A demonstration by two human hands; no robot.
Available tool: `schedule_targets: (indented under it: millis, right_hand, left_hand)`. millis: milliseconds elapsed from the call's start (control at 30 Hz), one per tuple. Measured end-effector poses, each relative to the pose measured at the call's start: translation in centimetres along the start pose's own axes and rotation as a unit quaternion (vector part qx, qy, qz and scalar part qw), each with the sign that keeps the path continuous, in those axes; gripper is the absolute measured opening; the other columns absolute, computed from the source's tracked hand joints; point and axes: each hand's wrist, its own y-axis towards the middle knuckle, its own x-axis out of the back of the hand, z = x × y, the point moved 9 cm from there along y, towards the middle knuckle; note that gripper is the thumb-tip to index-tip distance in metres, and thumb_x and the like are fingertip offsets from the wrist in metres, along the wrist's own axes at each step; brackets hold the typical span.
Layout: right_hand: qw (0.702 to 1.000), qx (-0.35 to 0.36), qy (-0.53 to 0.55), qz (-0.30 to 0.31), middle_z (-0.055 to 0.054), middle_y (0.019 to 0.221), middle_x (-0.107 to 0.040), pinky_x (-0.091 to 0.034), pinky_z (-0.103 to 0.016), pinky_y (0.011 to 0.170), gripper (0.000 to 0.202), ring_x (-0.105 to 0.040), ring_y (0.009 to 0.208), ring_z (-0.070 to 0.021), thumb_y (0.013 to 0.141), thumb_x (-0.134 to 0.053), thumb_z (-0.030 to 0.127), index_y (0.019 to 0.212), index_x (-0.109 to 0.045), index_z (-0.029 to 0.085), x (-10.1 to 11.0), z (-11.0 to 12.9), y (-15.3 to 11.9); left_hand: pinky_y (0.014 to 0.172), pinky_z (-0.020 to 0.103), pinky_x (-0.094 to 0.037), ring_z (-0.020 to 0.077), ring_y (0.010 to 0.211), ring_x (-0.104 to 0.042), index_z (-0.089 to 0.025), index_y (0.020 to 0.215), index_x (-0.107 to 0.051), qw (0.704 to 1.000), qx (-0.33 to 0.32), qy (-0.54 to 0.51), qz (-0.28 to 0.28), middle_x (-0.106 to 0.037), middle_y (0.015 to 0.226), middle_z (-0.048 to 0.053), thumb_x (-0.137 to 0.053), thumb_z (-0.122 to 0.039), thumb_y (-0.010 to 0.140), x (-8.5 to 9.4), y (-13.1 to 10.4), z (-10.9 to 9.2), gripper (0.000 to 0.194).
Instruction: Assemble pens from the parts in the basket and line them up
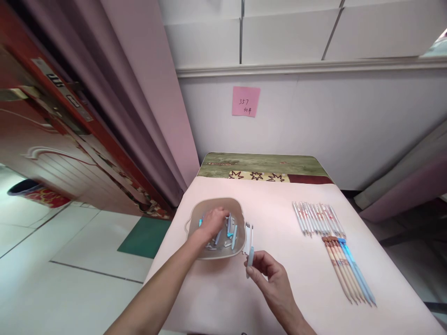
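Observation:
My left hand [213,222] reaches down into a beige plastic basket [216,203]. Its fingers are curled among loose pen parts, and I cannot make out what they grip. Inside lie a light blue pen barrel [234,236], purple-grey barrels [218,237] and small white and blue pieces. In front of the basket's right corner, my right hand [270,274] pinches another light blue pen barrel [250,258], held nearly upright between thumb and fingers. Just behind it, several white pen refills [248,237] with dark tips lie side by side on the table, touching or close to the basket.
Several clear-wrapped pens [317,218] lie in a row at right on the white-covered table [279,204]. Nearer are beige pens with brown tops [340,267] and blue ones [358,274]. A pink note [246,101] is on the wall; a red door [70,135] stands left.

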Motion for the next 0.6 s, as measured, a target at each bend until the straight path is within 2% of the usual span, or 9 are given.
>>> schedule_targets:
  millis: [200, 367, 500, 600]
  right_hand:
    - [1.000, -0.003, 0.010, -0.006, -0.004, 0.079, -0.063, -0.046, -0.026, 0.067, 0.022, -0.057, 0.072, -0.0156, 0.082, -0.066, 0.038, 0.088, -0.063, 0.017, 0.5, -0.2, 0.1]
    - [1.000, -0.008, 0.022, -0.007, -0.004, 0.079, -0.063, -0.046, -0.025, 0.066, 0.023, -0.056, 0.071, -0.0153, 0.081, -0.066, 0.039, 0.088, -0.063, 0.017, 0.5, -0.5, 0.0]
    - [1.000, -0.006, 0.021, 0.001, -0.003, 0.078, -0.062, -0.045, -0.025, 0.066, 0.023, -0.056, 0.070, -0.0145, 0.081, -0.066, 0.039, 0.087, -0.063, 0.017, 0.3, -0.4, -0.1]
    - [1.000, -0.004, 0.016, 0.000, -0.003, 0.076, -0.062, -0.045, -0.024, 0.065, 0.023, -0.055, 0.069, -0.0140, 0.081, -0.066, 0.039, 0.086, -0.063, 0.017, 0.4, -0.2, -0.1]
  left_hand:
    - [0.084, 0.037, -0.042, 0.0264, 0.096, -0.060, -0.014, 0.088, -0.068, 0.997, -0.057, 0.042, 0.040, -0.065, 0.098, 0.014, -0.045, -0.010, 0.085, -0.8, 1.2, -0.7, 0.023]
    - [0.084, 0.039, -0.043, 0.0264, 0.093, -0.061, -0.014, 0.083, -0.066, 0.997, -0.059, 0.022, 0.043, -0.066, 0.093, 0.015, -0.046, -0.009, 0.084, -1.1, 1.4, -0.4, 0.021]
    - [0.082, 0.040, -0.043, 0.0267, 0.089, -0.062, -0.014, 0.081, -0.064, 0.999, -0.028, -0.027, 0.011, -0.065, 0.091, 0.014, -0.046, -0.007, 0.080, -0.1, 1.5, 0.2, 0.019]
    - [0.081, 0.038, -0.043, 0.0261, 0.089, -0.061, -0.015, 0.079, -0.062, 0.996, 0.003, -0.086, -0.031, -0.065, 0.089, 0.013, -0.050, -0.009, 0.077, 1.6, 0.8, 0.3, 0.013]
